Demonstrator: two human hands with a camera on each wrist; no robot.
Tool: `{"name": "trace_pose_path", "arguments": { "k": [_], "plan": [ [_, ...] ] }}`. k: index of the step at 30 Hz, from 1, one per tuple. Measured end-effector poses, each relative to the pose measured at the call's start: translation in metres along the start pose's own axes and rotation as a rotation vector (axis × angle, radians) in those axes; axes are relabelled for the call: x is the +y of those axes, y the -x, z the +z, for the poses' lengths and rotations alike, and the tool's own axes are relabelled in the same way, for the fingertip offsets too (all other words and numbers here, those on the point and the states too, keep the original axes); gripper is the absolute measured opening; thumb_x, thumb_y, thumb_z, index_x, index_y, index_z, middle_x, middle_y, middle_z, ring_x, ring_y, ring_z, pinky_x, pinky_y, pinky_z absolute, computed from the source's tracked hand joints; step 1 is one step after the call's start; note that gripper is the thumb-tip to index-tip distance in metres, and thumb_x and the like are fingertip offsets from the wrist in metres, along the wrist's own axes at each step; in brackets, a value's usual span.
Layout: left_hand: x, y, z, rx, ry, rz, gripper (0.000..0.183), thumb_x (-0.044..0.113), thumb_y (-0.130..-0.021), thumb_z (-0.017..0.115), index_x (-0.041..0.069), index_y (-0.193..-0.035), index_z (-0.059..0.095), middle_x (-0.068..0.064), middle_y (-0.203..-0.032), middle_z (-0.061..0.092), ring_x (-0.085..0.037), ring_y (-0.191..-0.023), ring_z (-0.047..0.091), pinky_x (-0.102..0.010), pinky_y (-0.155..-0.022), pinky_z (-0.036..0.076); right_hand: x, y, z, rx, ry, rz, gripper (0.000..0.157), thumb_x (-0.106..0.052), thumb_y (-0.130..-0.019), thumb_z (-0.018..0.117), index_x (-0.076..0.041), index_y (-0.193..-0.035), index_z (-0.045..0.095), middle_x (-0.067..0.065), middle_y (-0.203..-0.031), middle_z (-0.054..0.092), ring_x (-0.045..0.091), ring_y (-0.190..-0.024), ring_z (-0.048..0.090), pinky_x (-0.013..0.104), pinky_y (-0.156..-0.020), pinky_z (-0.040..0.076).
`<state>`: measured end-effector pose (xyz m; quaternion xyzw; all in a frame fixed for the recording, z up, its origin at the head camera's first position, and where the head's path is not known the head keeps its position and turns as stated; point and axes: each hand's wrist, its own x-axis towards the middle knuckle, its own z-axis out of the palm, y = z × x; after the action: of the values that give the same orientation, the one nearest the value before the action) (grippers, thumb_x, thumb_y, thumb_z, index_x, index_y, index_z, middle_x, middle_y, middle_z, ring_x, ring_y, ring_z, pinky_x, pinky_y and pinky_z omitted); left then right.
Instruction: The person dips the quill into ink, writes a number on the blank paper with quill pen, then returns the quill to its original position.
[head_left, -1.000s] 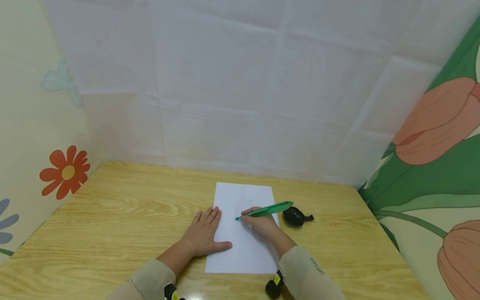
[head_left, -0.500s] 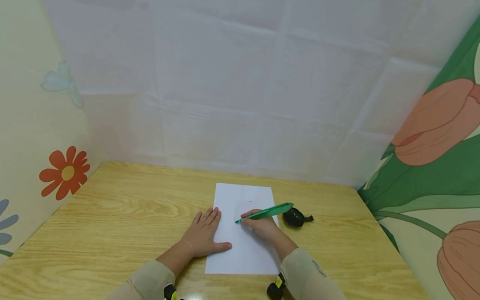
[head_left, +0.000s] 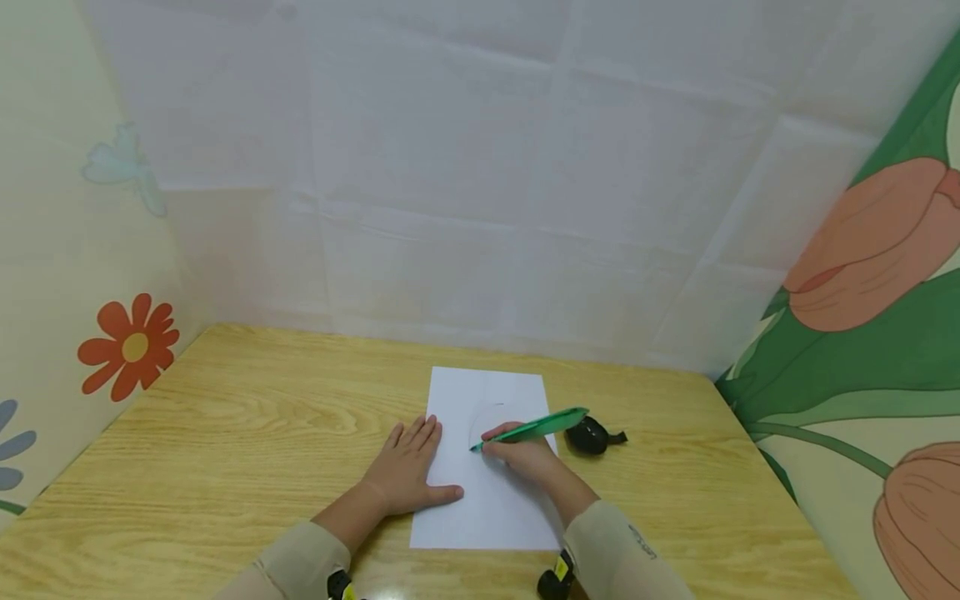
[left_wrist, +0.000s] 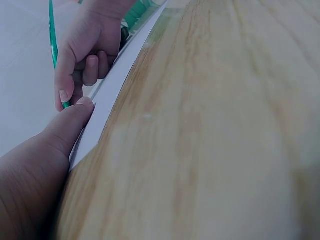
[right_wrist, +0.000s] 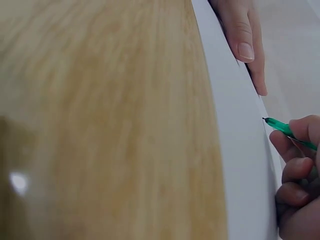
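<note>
A white sheet of paper (head_left: 457, 521) lies on the wooden table, with a thin curved line drawn in its upper middle. My right hand (head_left: 525, 454) pinches a green pen (head_left: 536, 425) whose upper end is broad and leaf-like. Its dark tip meets the paper at the lower left end of the curve, and in the right wrist view the pen (right_wrist: 280, 126) pokes out past thumb and fingers. Flat across the sheet's left edge rests my left hand (head_left: 405, 467), fingers straight and thumb spread. In the left wrist view its thumb (left_wrist: 70, 122) lies on the paper.
Just right of the sheet sits a shiny black rounded object (head_left: 587, 435) with a short tail. The wooden table (head_left: 247, 433) ends at a white sheet hung behind it (head_left: 450, 167). Flower-printed panels (head_left: 847, 375) flank both sides.
My right hand has drawn the pen tip slightly down toward me, and the curved line has grown longer. The left hand has stayed in place.
</note>
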<state>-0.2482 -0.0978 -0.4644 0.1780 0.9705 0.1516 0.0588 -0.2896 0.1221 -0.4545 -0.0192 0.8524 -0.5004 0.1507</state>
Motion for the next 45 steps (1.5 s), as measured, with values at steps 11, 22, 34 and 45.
{"name": "trace_pose_path", "arguments": {
  "k": [11, 22, 34, 45],
  "plan": [
    [-0.001, -0.001, 0.002, 0.004, -0.007, 0.006, 0.111, 0.078, -0.081, 0.052, -0.001, -0.154, 0.024, -0.016, -0.163, 0.019, -0.032, -0.153, 0.013, -0.055, -0.123, 0.008, 0.003, 0.004, -0.002, -0.018, 0.015, -0.01, 0.022, -0.027, -0.082, 0.076, -0.015, -0.1, 0.074, -0.005, -0.088, 0.071, 0.013, -0.075, 0.054, 0.025, -0.067, 0.045],
    [-0.002, 0.0, 0.003, -0.001, -0.005, 0.006, 0.111, 0.077, -0.081, 0.053, -0.001, -0.154, 0.023, -0.016, -0.163, 0.018, -0.032, -0.153, 0.012, -0.056, -0.123, 0.007, 0.004, 0.007, -0.002, -0.023, 0.026, -0.032, 0.021, -0.027, -0.082, 0.076, -0.015, -0.1, 0.075, -0.006, -0.087, 0.07, 0.012, -0.073, 0.052, 0.025, -0.065, 0.044],
    [0.0, 0.0, -0.001, 0.011, -0.009, 0.008, 0.111, 0.077, -0.081, 0.054, -0.002, -0.153, 0.025, -0.017, -0.163, 0.02, -0.033, -0.152, 0.015, -0.056, -0.122, 0.009, 0.007, 0.01, -0.004, -0.053, 0.025, -0.05, 0.023, -0.027, -0.083, 0.076, -0.012, -0.101, 0.074, -0.005, -0.085, 0.068, 0.011, -0.072, 0.05, 0.025, -0.064, 0.043],
    [-0.001, 0.0, 0.0, 0.005, -0.016, 0.002, 0.111, 0.078, -0.081, 0.052, 0.0, -0.154, 0.024, -0.016, -0.163, 0.02, -0.032, -0.153, 0.014, -0.055, -0.123, 0.008, 0.006, 0.018, -0.006, -0.074, 0.028, -0.045, 0.024, -0.025, -0.084, 0.075, -0.011, -0.103, 0.073, -0.003, -0.085, 0.065, 0.012, -0.073, 0.05, 0.024, -0.065, 0.043]
  ]
}}
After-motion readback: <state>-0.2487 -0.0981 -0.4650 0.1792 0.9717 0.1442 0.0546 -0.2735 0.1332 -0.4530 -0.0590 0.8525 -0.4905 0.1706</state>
